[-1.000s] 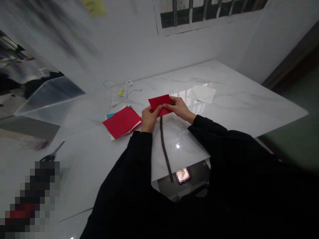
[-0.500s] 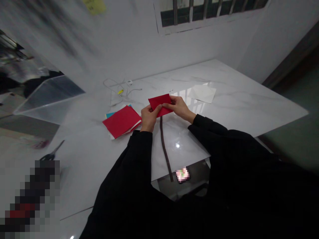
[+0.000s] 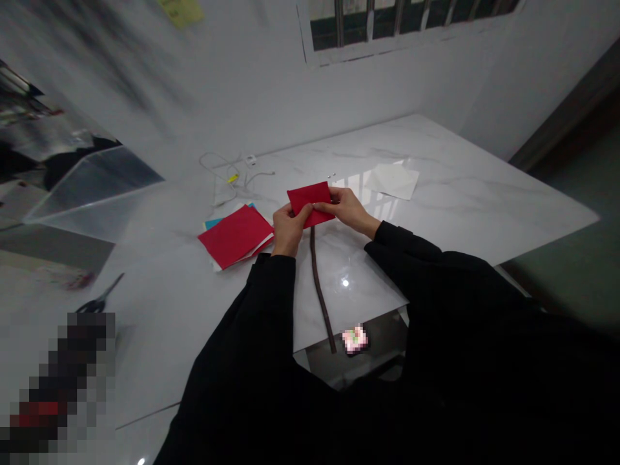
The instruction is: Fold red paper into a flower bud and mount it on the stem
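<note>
Both hands hold a folded piece of red paper (image 3: 307,197) above the white marble table. My left hand (image 3: 289,229) pinches its lower left part, and my right hand (image 3: 346,210) grips its right side, with the fingertips close together on the paper. Just left of my left hand lies a loose stack of red paper (image 3: 235,236), with a blue-green sheet (image 3: 212,224) showing beneath it. Under my hands a long dark brown strip (image 3: 318,290) runs toward the table's near edge, its upper end close to the red paper.
A white paper sheet (image 3: 391,181) lies beyond my right hand. A white cable (image 3: 223,173) is at the back. Scissors (image 3: 99,300) lie near the left edge. A clear acrylic box (image 3: 97,194) stands at far left. A blurred pink object (image 3: 355,339) sits below the table's edge.
The hands have barely moved. The folded red paper sits slightly further left and higher in the view, and the whole scene has shifted a little with my head.
</note>
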`<state>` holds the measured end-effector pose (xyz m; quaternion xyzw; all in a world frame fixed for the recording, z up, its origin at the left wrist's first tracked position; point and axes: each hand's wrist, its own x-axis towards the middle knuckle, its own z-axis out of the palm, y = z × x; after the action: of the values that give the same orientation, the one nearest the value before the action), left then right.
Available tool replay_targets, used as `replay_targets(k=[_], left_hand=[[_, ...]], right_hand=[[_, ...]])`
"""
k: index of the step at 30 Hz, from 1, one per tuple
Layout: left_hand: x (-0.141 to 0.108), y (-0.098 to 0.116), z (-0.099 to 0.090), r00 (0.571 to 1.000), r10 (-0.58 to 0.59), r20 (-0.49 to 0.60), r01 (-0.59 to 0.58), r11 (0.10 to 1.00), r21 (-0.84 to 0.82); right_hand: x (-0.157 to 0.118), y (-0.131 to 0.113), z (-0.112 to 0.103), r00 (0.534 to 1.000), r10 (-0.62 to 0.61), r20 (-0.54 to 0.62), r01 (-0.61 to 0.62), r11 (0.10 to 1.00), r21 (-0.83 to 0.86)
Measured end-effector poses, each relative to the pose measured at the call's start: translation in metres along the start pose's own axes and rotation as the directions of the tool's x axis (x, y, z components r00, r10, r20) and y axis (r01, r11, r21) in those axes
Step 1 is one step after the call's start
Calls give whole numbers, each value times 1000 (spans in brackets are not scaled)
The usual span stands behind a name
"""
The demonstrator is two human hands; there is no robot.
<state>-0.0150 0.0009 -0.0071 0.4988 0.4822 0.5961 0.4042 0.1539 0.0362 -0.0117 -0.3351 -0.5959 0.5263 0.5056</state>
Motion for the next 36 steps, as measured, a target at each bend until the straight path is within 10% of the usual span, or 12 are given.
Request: replay_targets(k=[20,36], left_hand=[[6,-2,-10,994,95,-63,-72,952,296],[-5,-3,-11,979,133,156,-202,757,621]], right_hand=[[4,3,-42,975,177,-135,-148,968,201],[-2,-2,-57,989,149,5,-146,961,237]])
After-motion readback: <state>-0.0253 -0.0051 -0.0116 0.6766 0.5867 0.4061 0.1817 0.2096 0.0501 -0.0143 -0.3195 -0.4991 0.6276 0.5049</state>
